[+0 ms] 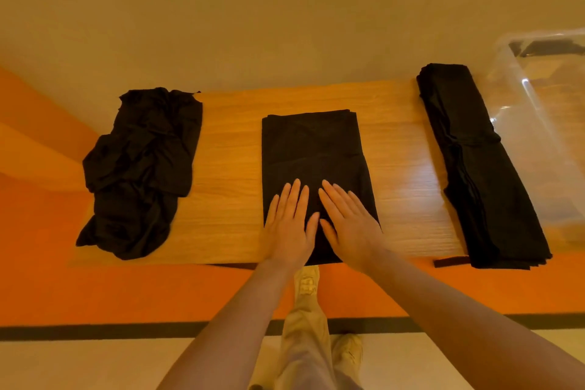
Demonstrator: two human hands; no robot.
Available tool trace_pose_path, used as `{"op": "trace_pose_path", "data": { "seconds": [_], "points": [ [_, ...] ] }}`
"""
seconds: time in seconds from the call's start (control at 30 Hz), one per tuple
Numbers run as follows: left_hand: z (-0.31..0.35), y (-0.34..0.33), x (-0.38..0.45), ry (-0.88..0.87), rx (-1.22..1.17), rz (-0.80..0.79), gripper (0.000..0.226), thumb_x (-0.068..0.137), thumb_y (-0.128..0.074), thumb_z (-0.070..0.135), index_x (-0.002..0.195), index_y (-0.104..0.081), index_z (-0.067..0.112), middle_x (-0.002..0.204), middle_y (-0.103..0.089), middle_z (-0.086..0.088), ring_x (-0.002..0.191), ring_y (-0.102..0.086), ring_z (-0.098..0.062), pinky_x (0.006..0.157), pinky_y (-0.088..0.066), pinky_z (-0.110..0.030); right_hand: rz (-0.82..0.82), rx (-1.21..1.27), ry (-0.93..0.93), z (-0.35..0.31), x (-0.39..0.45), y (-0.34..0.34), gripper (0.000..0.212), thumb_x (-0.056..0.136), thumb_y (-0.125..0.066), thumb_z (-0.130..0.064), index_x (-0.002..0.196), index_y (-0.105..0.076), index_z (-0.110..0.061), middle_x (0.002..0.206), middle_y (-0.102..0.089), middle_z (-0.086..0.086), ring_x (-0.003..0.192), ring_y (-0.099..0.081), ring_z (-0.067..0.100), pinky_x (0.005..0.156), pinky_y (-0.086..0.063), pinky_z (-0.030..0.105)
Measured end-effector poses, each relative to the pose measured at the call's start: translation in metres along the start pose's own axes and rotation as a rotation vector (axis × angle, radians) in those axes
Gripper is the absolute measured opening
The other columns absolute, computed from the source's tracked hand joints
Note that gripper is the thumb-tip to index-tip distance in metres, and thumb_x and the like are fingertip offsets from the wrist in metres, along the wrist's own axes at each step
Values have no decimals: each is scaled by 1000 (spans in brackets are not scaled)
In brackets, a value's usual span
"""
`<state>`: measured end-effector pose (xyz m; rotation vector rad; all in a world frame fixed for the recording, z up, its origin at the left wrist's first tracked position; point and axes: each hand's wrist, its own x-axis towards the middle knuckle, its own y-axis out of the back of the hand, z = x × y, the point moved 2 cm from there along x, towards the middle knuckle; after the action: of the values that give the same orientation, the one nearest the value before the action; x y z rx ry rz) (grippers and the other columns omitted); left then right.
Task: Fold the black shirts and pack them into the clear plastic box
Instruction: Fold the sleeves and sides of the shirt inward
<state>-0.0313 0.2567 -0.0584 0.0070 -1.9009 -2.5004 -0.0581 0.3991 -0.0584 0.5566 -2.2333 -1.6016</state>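
Left hand (289,225), right hand (351,226) flat on folded shirt (311,149); crumpled pile (142,165) left, folded stack (478,168) right.

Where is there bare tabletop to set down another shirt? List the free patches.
Two bare strips of table: one between the crumpled pile and the centre shirt, one between that shirt and the folded stack. Crowded: the near centre edge, where left hand and right hand press flat.

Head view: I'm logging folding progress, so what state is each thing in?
Middle shirt: partly folded, flat on table.
Left hand: flat, pressing that shirt.
Right hand: flat, pressing it too.
Left pile: crumpled, unfolded.
Right stack: folded, beside box.
Clear box: open-topped, something dark inside.
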Motion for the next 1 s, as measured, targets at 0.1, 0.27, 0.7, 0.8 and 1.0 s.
{"op": "trace_pose_path", "data": {
  "seconds": [0.1,0.27,0.7,0.8,1.0],
  "points": [
    [-20,-5,-11,-6,79,-35,65,100,-19,54,153,-22,16,160,-16,-2,149,-5,-16,119,-10,-42,-58,-83,3,16,-11,-5,63,99,-23,-51,152,-22,-16,159,-16,0,148,-10,15,119,-9,36],
    [-38,-1,-26,38,132,-82,73,97,-14,59,154,-11,14,162,-5,-3,149,3,-16,120,-7,-44,-72,-104,-109,37,-32,5,73,98,-19,-58,153,-12,-12,161,-6,3,149,-1,15,120,-4,33],
    [-11,14,65,-64,37,-42,62,100,-9,48,152,-16,15,161,-13,-3,149,-2,-15,121,0,-40,-67,-22,-29,10,65,11,57,102,-17,-42,153,-15,-16,161,-10,2,148,-2,11,121,-13,38],
    [-22,2,77,-27,75,-91,65,99,-12,51,154,-10,16,162,-7,-2,149,1,-14,121,-3,-42,-138,-74,-69,33,71,0,62,100,-16,-49,154,-10,-18,161,-6,-1,148,4,9,122,-6,36],
    [-54,8,66,90,134,-91,74,96,-10,59,154,-5,13,162,-4,-5,149,2,-19,120,-1,-48,-181,-77,-172,68,48,15,72,97,-10,-58,154,0,-15,161,7,0,147,11,10,121,-2,34]
  ]
}}
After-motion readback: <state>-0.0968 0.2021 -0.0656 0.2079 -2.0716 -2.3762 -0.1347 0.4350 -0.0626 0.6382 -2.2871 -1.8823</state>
